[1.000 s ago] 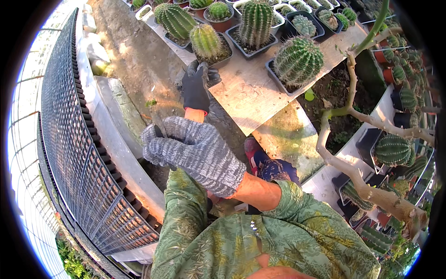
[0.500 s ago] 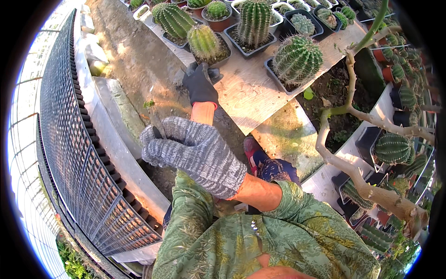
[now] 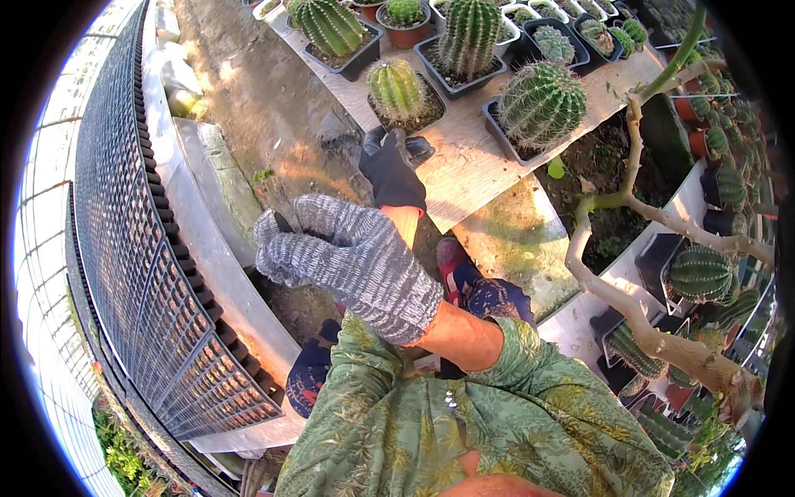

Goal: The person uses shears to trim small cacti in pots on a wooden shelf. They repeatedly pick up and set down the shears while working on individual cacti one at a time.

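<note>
My left hand (image 3: 394, 170), in a black glove, is at the near edge of a small square pot (image 3: 432, 114). Its fingers and thumb are spread apart and close to the pot; I cannot tell whether they touch it. In that pot grows a yellowish-green round cactus (image 3: 396, 89). Nearer to me, my right hand (image 3: 352, 261) wears a grey knitted glove and crosses over my left forearm. Its fingers are closed around a thin dark tool (image 3: 283, 222), mostly hidden by the glove. A larger round cactus (image 3: 542, 105) stands to the right of the small pot.
Potted cacti stand on a wooden board (image 3: 455, 186). A bare branch (image 3: 625, 302) reaches across on the right, before shelves of cacti (image 3: 700, 273). On the left leans a black mesh panel (image 3: 166, 273). My shoe (image 3: 451, 258) is below the board.
The yellowish cactus in its pot has shifted right and nearer, away from the neighbouring pot. My left hand has moved right, its fingers now apart at the pot's near edge. My right hand stays nearly still.
</note>
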`<move>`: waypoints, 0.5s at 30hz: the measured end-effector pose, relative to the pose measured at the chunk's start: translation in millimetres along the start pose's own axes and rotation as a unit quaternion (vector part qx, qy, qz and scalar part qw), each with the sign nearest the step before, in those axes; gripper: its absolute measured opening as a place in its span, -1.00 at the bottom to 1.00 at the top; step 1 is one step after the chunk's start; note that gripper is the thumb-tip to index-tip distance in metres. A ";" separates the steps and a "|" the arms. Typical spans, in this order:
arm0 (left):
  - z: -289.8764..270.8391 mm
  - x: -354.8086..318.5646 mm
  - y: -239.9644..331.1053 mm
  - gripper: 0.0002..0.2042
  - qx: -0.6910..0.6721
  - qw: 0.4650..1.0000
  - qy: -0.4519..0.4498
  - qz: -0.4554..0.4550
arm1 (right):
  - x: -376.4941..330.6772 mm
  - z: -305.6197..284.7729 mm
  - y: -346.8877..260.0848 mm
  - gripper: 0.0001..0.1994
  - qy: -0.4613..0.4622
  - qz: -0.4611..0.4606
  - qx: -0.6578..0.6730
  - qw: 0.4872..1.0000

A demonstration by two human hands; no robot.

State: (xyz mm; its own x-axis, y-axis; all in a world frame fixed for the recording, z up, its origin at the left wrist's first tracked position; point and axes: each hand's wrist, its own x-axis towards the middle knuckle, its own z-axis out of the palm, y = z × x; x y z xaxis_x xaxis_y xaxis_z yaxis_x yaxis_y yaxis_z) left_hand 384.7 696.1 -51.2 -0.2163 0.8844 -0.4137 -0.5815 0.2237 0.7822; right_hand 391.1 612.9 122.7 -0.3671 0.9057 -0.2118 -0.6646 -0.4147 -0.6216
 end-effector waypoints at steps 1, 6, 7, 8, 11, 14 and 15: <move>-1.8 -2.0 0.3 -0.82 -0.008 1.000 -0.001 -0.013 | 0.7 1.5 0.9 -0.81 0.006 -0.020 -0.006 1.000; -9.3 -27.6 -10.2 -0.77 -0.012 0.999 0.016 -0.034 | -0.6 4.4 3.0 -0.81 0.016 -0.019 -0.030 0.999; -9.2 -31.3 -11.7 -0.76 -0.011 0.999 0.020 -0.040 | -0.7 5.3 4.1 -0.81 0.018 -0.019 -0.030 0.999; -9.1 -34.2 -12.4 -0.75 -0.010 0.998 0.020 -0.058 | -0.9 6.2 5.2 -0.80 0.018 -0.025 -0.022 0.999; -7.4 -45.2 -14.3 -0.76 -0.016 0.999 0.012 -0.046 | -0.5 6.9 9.1 -0.77 0.018 -0.028 -0.041 0.999; -6.7 -58.2 -14.1 -0.76 -0.004 0.999 -0.005 -0.048 | -2.5 6.2 11.5 -0.75 0.008 -0.016 -0.012 1.000; -7.2 -63.2 -13.9 -0.76 -0.001 0.999 -0.005 -0.049 | -2.5 5.9 11.6 -0.74 -0.001 -0.004 -0.009 1.000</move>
State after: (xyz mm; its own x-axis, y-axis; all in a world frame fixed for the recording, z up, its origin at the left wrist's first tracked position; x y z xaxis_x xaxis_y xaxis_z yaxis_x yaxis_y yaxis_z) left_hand 400.8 634.2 -39.3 -0.1501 0.8626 -0.4831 -0.6012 0.3082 0.7373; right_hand 380.5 605.3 120.6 -0.3640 0.9085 -0.2053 -0.6549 -0.4063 -0.6372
